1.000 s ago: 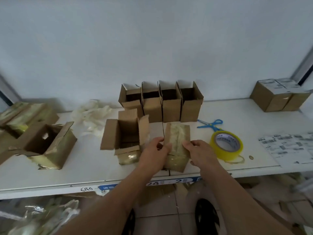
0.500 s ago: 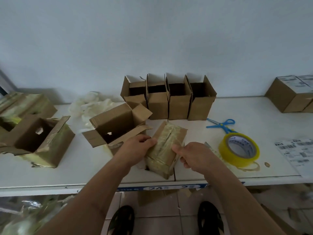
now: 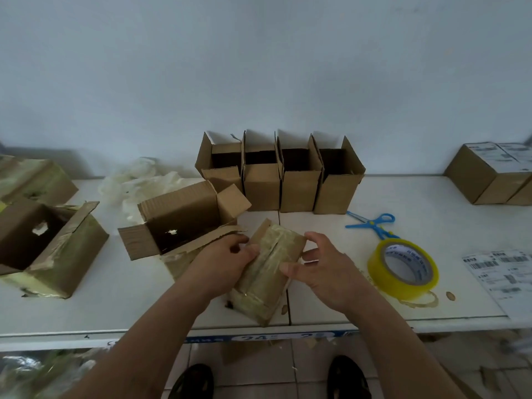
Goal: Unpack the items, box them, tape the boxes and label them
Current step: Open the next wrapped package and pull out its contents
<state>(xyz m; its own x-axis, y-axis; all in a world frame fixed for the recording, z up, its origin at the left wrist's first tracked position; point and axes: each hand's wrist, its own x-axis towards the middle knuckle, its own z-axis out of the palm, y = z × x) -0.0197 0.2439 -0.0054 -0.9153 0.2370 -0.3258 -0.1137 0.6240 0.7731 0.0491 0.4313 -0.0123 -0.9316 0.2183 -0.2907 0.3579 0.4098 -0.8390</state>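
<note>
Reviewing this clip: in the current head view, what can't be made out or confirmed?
Head view only:
- Taped parcel: contents hidden by wrapping; sides covered by left hand and right hand.
- Four upright open boxes: interiors too dark to see.
- Label sheet: print too small, cut off by right edge.
- Labelled boxes: cut off by right edge.

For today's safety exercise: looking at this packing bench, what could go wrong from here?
1. The taped box, gripped by the left hand and right hand, sits near the table edge and might slip off.
2. The scissors lie close to the right hand; reaching for the tape roll might catch them.
</note>
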